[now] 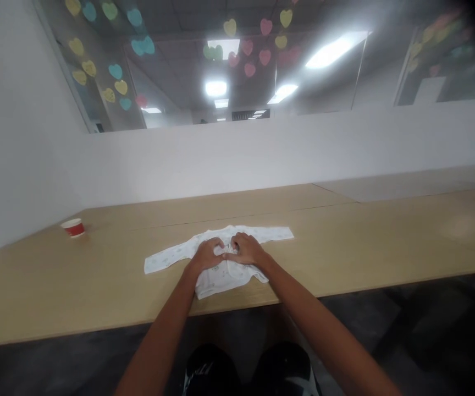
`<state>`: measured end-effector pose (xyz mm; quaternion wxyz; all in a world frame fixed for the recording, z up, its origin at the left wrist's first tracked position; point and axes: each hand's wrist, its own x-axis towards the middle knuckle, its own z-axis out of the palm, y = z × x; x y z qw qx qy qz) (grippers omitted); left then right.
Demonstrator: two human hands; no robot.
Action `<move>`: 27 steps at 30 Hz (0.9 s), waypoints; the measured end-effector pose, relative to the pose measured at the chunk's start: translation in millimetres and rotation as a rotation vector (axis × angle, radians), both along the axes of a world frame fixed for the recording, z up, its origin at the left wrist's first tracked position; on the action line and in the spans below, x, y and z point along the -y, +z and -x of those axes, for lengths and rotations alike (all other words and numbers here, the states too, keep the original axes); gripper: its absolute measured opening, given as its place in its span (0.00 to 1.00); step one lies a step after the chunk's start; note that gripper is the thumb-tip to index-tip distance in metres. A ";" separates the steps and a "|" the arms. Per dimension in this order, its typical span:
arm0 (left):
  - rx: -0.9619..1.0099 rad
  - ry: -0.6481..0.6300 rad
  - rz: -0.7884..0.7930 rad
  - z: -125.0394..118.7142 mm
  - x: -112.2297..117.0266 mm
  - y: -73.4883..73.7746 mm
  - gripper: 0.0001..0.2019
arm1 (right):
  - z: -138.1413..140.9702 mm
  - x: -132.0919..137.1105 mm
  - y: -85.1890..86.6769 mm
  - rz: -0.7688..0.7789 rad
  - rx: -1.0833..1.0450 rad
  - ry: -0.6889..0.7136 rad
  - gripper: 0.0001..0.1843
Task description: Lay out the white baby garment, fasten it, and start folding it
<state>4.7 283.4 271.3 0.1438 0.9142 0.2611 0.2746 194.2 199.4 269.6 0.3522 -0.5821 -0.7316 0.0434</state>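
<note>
A small white baby shirt (167, 257) with a faint print lies spread on the wooden table (365, 242), both sleeves stretched out to the sides. My left hand (206, 255) and my right hand (246, 249) rest side by side on the middle of the shirt, near its neckline. The fingers of both hands are curled and pinch the fabric between them. The lower hem of the shirt lies near the table's front edge.
A small red paper cup (73, 227) stands at the far left of the table. A white wall rises behind the table, with a glass pane above it covered in heart-shaped sticky notes (116, 71). My knees (249, 374) show below the table edge.
</note>
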 end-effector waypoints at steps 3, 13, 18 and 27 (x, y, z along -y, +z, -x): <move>0.036 -0.089 0.009 -2.6 2.0 3.8 0.06 | -5.8 -5.4 -5.3 0.007 -0.063 0.066 0.08; 0.054 -0.188 0.127 -2.1 7.5 3.5 0.08 | -7.1 -10.8 -8.2 0.101 -0.161 0.031 0.16; 0.053 -0.189 0.165 -4.5 11.2 5.4 0.09 | -8.0 -12.9 -10.0 0.156 -0.212 0.034 0.12; 0.034 -0.229 0.268 -4.8 13.8 9.3 0.11 | -19.7 -12.8 -5.6 0.241 -0.261 0.181 0.07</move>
